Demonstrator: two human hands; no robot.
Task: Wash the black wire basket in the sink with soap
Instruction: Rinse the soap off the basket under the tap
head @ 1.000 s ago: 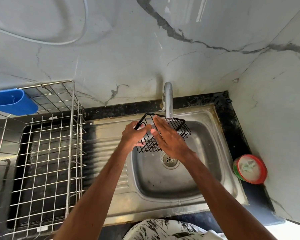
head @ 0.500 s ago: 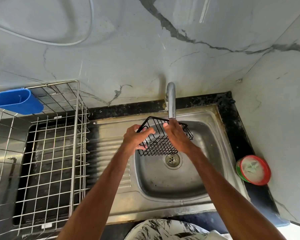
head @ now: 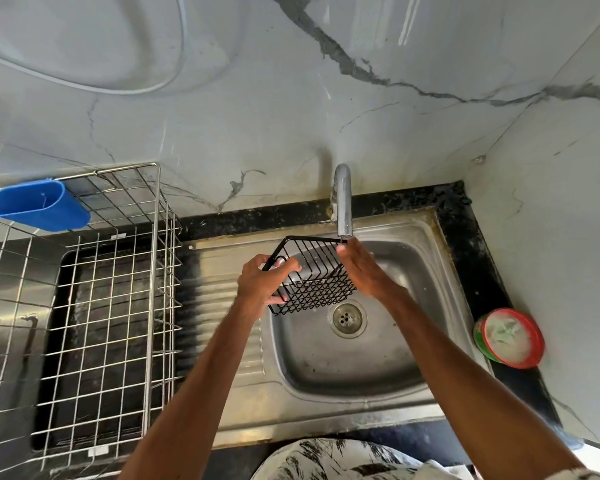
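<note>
- the black wire basket (head: 312, 275) is held above the sink (head: 361, 368), at 11 o'clock from the drain (head: 347, 318), tilted so its open top faces up and toward the person.
- the left hand (head: 264, 282) grips the basket's 9 o'clock rim, fingers curled over the wire and thumb under it.
- the right hand (head: 364, 271) lies on the basket's 3 o'clock wall, fingers straight and pressed together, tips at the rim corner just below the tap (head: 342, 202).
- a second ago that right hand lay flat across the middle of the basket; it has since slid out to the right wall, and the basket has tipped further open.
- i read this as hand-rubbing that moves from face to face, so the wash is under way, not finished.
- i cannot tell whether water is running, and no suds show on the wires.
- the round red-rimmed soap tub (head: 510, 337) sits on the counter at 3 o'clock from the sink, well apart from both hands.
- a steel drying rack (head: 101, 306) stands at 9 o'clock, with a blue cup (head: 35, 206) hooked on its far corner at 10 o'clock.
</note>
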